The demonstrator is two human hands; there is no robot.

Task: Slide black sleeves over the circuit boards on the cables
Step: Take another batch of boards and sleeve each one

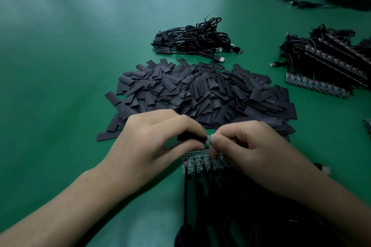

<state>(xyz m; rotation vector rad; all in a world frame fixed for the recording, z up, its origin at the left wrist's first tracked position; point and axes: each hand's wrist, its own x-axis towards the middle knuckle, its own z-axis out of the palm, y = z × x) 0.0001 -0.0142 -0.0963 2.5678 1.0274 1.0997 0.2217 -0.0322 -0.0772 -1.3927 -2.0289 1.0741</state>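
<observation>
Our left hand [158, 142] pinches a black sleeve [185, 136]; our right hand [253, 148] pinches a circuit board [208, 140] at its end, the sleeve pile [200, 90] at twelve o'clock.

The forearms were extended from 7 and 5 o'clock and converged at the centre. The left hand [160, 142] was curled, with a black sleeve [187, 136] pinched between thumb and forefinger. The right hand [253, 146] was curled likewise, with a circuit board [208, 140] pinched at 9 o'clock of its knuckles.
</observation>
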